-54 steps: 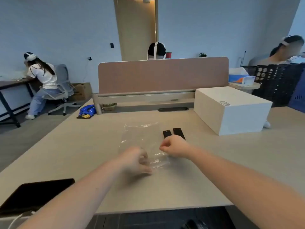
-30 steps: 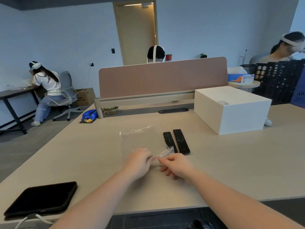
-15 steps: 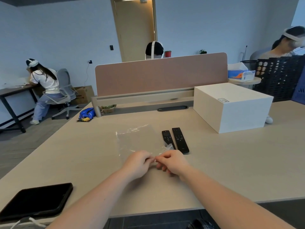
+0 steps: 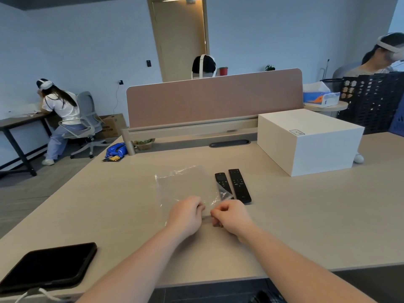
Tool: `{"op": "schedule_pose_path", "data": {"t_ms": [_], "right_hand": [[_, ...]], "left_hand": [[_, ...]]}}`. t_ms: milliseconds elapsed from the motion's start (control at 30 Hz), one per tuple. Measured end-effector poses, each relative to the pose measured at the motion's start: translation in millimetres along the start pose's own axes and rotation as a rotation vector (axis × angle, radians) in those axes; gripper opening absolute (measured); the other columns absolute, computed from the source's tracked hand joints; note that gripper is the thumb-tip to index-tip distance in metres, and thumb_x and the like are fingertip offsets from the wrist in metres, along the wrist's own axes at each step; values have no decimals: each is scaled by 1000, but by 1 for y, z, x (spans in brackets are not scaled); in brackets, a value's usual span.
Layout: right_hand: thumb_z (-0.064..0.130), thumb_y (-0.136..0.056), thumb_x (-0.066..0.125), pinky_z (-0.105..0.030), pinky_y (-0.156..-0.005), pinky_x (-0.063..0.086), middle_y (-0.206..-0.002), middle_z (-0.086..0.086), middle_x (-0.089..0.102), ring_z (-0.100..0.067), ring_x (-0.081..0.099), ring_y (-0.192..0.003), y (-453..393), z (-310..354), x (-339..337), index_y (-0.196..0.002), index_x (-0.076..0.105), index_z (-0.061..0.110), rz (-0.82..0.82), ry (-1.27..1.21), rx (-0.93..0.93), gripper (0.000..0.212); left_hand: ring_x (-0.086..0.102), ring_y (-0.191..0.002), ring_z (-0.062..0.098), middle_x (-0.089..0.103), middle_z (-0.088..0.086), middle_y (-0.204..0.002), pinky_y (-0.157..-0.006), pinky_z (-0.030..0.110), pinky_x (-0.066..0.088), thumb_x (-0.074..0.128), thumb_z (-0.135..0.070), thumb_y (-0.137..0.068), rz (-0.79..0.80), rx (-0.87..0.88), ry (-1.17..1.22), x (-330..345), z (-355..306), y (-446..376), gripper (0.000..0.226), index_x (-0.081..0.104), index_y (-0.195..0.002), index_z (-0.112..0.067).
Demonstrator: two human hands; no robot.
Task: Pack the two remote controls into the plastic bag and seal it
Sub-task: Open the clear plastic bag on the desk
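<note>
Since a moment ago my hands have barely shifted; they stay pinched together at the near edge of the plastic bag (image 4: 182,184), and its right corner has lifted a little higher. My left hand (image 4: 185,215) and right hand (image 4: 231,216) are both curled, fingers gripping the bag's near edge, almost touching each other. The bag lies flat on the desk (image 4: 306,215) beyond my knuckles, with nothing inside. The two remote controls (image 4: 237,185) lie side by side just right of it, the raised corner overlapping the left one.
</note>
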State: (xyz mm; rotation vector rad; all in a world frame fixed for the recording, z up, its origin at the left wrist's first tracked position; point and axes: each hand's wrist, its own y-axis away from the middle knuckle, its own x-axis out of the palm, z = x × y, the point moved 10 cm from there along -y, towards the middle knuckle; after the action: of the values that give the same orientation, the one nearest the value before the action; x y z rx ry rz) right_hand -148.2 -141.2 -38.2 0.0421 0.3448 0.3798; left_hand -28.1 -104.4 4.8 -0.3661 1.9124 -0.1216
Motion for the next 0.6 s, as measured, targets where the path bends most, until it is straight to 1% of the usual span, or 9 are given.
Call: {"op": "schedule_pose_path", "data": {"t_ms": [67, 133, 233, 300, 367, 433, 467, 533, 600], "right_hand": [[4, -84, 58, -10, -33, 35, -57, -6, 61, 2, 49, -29, 1, -2, -3, -63, 60, 7, -9, -27, 32, 21], [5, -84, 56, -11, -29, 28, -57, -7, 61, 1, 45, -25, 2, -6, -3, -66, 60, 6, -6, -65, 72, 18], [5, -81, 53, -15, -37, 30, -59, -10, 63, -5, 50, -30, -1, -10, -5, -64, 61, 8, -45, -99, 102, 19], [5, -80, 51, -18, -39, 31, -56, -10, 61, -12, 51, -37, -2, -12, -8, -61, 59, 8, -81, -105, 111, 21], [6, -80, 49, -17, -39, 30, -53, -9, 59, -16, 48, -39, -1, -13, -11, -59, 58, 8, -111, -114, 124, 23], [7, -82, 47, -19, -41, 29, -50, -8, 57, -18, 46, -39, -3, -15, -13, -58, 57, 7, -135, -126, 140, 25], [8, -83, 46, -19, -41, 30, -48, -8, 57, -18, 45, -38, -4, -16, -13, -57, 56, 7, -143, -124, 148, 27], [9, -83, 45, -18, -41, 30, -47, -8, 56, -17, 43, -35, -6, -16, -12, -55, 55, 8, -144, -106, 158, 30], [8, -83, 44, -15, -38, 28, -46, -9, 57, -15, 40, -31, -6, -15, -12, -56, 56, 7, -124, -77, 172, 30]], "left_hand": [[59, -86, 34, 67, 13, -89, -69, 37, 43, 48, -16, -92, -123, -95, 81, -16, 14, -4, 17, 53, -76, -15], [59, -82, 34, 68, 13, -85, -69, 38, 44, 48, -15, -92, -184, -78, 115, -27, 20, -7, 10, 56, -86, -12], [53, -74, 30, 56, 3, -81, -64, 32, 41, 47, -8, -90, -50, 84, 119, -23, 3, -2, 17, 48, -105, -16], [45, -71, 25, 42, -3, -87, -63, 29, 35, 46, 0, -85, 9, 215, 31, -18, -10, 2, 21, 51, -95, -17], [43, -75, 24, 39, -6, -87, -64, 33, 38, 50, 2, -82, 35, 169, -32, -19, 0, -4, 20, 53, -85, -17], [45, -83, 25, 47, -4, -102, -73, 37, 44, 54, -3, -81, 69, 84, -97, -25, 16, -11, 23, 53, -99, -18], [47, -91, 27, 45, 1, -118, -79, 38, 46, 59, -6, -79, 93, 89, -187, -27, 20, -14, 41, 49, -115, -22], [44, -115, 30, 27, 7, -141, -89, 41, 47, 71, -8, -72, 138, 137, -360, -27, 25, -16, 89, 21, -140, -36], [44, -120, 33, 24, 10, -145, -90, 41, 48, 67, -11, -76, 180, 83, -396, -31, 29, -15, 96, 5, -140, -46]]}}
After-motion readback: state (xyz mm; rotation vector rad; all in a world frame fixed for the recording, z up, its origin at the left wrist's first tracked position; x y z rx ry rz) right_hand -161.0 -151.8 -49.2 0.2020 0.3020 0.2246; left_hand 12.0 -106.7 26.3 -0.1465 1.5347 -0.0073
